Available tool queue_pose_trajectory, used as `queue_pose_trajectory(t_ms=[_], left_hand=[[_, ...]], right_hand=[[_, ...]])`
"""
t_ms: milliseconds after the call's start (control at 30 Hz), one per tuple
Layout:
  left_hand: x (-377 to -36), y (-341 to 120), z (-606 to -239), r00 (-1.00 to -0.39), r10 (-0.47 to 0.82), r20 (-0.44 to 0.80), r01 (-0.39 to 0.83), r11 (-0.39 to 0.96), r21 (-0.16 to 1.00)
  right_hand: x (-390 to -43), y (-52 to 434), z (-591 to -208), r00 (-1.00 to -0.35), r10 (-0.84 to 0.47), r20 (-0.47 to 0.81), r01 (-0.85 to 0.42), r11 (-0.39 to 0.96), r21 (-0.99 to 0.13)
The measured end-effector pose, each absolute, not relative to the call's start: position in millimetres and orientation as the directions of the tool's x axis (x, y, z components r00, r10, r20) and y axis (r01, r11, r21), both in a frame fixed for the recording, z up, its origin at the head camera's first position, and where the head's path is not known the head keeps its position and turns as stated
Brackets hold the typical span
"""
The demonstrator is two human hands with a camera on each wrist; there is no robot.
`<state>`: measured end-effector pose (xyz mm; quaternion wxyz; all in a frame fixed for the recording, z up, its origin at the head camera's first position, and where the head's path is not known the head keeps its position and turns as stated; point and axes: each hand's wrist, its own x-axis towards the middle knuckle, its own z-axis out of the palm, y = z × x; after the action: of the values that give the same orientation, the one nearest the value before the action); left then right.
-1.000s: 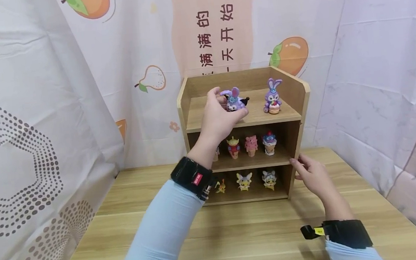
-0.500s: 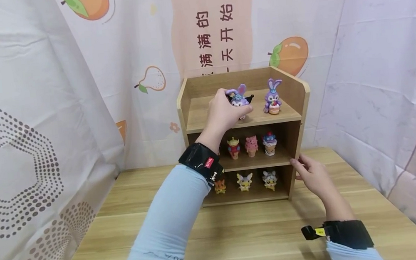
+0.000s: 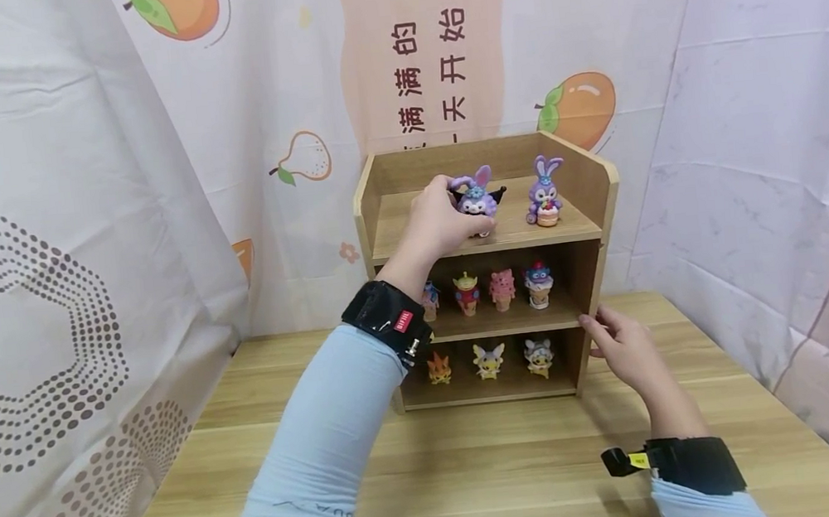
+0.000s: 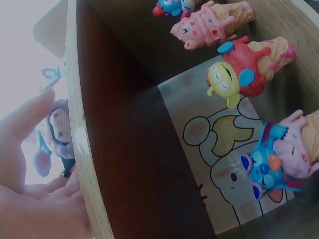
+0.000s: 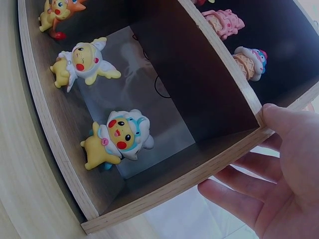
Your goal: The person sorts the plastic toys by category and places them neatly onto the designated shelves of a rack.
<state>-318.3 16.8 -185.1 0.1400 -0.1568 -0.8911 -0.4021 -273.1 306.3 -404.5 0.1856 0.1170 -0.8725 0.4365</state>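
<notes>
In the head view my left hand [image 3: 435,221] holds a purple bunny figurine [image 3: 478,201] at the top board of a small wooden display shelf [image 3: 484,243]. Thumb and fingers are on either side of the figurine, whose black side points show. Through the left wrist view the held bunny figurine [image 4: 61,122] appears beyond the board edge, partly hidden. Right of it stands another purple bunny figurine [image 3: 545,193] with a cake. My right hand [image 3: 624,352] grips the shelf's right side panel, thumb at the front edge and fingers along the outer face [image 5: 244,186].
Ice-cream-cone figurines, such as a pink one [image 3: 502,289] and a red one with a yellow-green head [image 3: 466,293], stand on the middle level. Yellow figurines [image 3: 488,361] in costumes stand on the bottom level. The shelf rests on a wood-grain table [image 3: 480,469] before a printed curtain [image 3: 277,80].
My left hand moved right and the bunny figurine turned more upright, then both shifted slightly back left. My right hand keeps its place on the side panel.
</notes>
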Motion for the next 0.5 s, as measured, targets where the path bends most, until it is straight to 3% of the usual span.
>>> queue_pose_trajectory(t_ms=[500], left_hand=[[-323.4, 25.7, -189.8, -0.905, 0.155, 0.396, 0.39, 0.673, 0.628]], right_hand=[[-271.7, 306.9, -403.4, -0.906, -0.04, 0.422, -0.36, 0.599, -0.715]])
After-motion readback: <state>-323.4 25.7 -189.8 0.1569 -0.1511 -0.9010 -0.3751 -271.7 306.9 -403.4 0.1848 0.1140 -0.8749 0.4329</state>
